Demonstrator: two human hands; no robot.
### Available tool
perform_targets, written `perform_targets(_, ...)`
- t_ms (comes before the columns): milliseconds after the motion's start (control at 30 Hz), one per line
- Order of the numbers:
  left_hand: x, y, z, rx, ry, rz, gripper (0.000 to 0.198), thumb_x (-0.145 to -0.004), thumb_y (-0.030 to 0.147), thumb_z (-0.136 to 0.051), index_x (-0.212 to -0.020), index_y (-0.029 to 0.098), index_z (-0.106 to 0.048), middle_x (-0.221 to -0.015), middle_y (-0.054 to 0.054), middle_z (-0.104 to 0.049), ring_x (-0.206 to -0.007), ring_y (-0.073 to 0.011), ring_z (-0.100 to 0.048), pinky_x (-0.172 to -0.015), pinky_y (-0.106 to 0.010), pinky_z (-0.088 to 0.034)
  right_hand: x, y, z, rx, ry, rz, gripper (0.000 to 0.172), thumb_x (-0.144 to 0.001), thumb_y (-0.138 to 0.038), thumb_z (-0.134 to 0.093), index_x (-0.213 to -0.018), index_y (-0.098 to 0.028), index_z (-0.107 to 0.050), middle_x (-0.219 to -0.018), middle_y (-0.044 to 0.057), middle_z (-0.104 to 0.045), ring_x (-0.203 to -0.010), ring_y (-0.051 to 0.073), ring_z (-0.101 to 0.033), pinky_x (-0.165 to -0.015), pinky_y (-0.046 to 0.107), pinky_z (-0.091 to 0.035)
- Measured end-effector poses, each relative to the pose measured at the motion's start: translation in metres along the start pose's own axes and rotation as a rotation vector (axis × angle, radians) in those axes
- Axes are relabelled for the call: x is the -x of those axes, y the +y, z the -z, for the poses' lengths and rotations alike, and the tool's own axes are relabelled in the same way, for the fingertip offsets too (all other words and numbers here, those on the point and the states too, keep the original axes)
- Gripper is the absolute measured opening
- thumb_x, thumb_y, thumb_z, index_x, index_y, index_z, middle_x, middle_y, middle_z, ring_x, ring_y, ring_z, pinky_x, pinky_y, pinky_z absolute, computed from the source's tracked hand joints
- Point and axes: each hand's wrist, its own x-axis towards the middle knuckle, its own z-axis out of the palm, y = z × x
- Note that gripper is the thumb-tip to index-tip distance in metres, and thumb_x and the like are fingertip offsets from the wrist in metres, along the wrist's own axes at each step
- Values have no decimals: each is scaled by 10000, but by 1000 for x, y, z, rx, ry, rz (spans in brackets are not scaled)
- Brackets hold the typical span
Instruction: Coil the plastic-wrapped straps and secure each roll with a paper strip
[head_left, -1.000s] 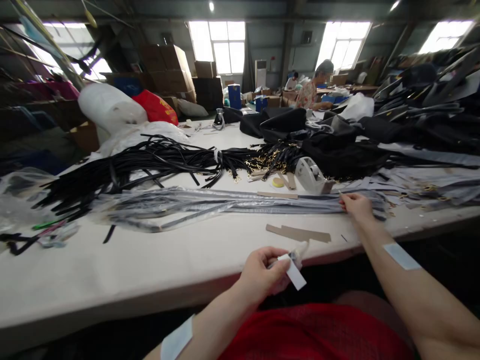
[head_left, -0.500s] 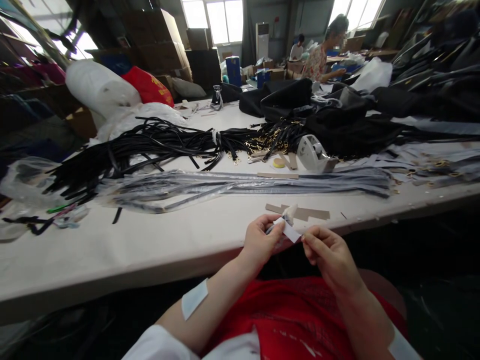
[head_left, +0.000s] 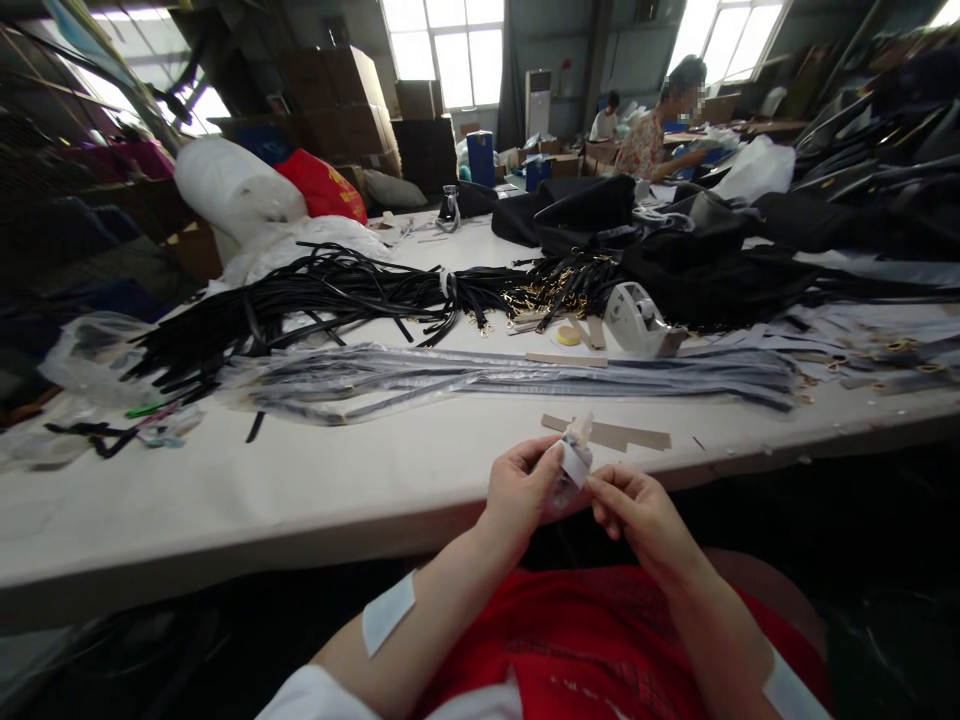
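My left hand (head_left: 523, 487) is closed around a small bundle wrapped in clear plastic (head_left: 562, 490), near the table's front edge. Across the bundle lies a white strip (head_left: 574, 464), pressed under my left thumb. The fingertips of my right hand (head_left: 630, 505) pinch the free end of that strip, just right of the bundle. What lies inside the wrapping is mostly hidden by my fingers. Flat grey-brown strips (head_left: 626, 437) rest on the table just behind my hands.
Long grey straps in clear plastic (head_left: 525, 381) stretch across the white table (head_left: 375, 475). Behind them lie black straps (head_left: 322, 290) with gold clasps (head_left: 566, 285), a white tape dispenser (head_left: 636, 318) and a yellow tape roll (head_left: 568, 335). Two people work at the back right.
My right hand has moved left, closer to my left hand. The white strip, sticking out to the right before, now lies more closely against the bundle. The camera view has shifted slightly.
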Motion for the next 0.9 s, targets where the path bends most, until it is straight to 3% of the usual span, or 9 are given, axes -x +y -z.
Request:
perform_targets(133,-1,2,0,52,45,-6,447,-729,446,-749,-1002,91,-744,-885,-107,-753,-731,-180,-655,-689,-279,-517,-1,2,-1,-68,-87,-59,344,-730,-474,-779,-751,-149,-668,-615,14,-665,-387,49,-432,-380,172,-251)
perform_targets(267,14,7,-5,-127,-39,-102,367,-816,400,-665,-1030,111,-739,-887,-101,-746,-729,-181,-655,-668,-286,-525,-2,3,-2,-42,-101,-32,359,-708,-492,-791,-725,-151,-680,-610,13,-655,-390,53,-421,-383,181,-269)
perform_targets(400,39,11,-13,-438,-174,-459,228,-819,245,-656,-1012,169,-751,-914,-92,-736,-809,-192,-670,-773,-303,-542,4,2,3,34,-28,117,393,-625,-521,-832,-597,-176,-647,-487,-6,-565,-421,115,-464,-413,244,-395)
perform_targets(533,54,12,-20,-477,-258,-695,298,-780,144,-662,-1069,177,-725,-1001,-114,-691,-858,-186,-669,-783,-280,-554,10,-7,7,155,44,290,317,-645,-505,-814,-697,-211,-707,-691,51,-694,-638,224,-626,-610,341,-545)
perform_targets(667,55,11,-23,-461,-242,-727,315,-762,119,-660,-1062,192,-721,-1132,-120,-599,-893,-175,-651,-793,-279,-557,13,-13,6,143,29,341,226,-708,-412,-775,-796,-215,-712,-771,62,-713,-705,236,-655,-678,350,-567)
perform_targets(900,55,8,-23,-446,-302,-695,276,-789,143,-664,-1056,189,-719,-1118,-121,-596,-979,-195,-647,-845,-286,-557,12,-9,5,300,90,320,214,-696,-406,-725,-603,-235,-636,-588,40,-642,-552,217,-574,-528,341,-515)
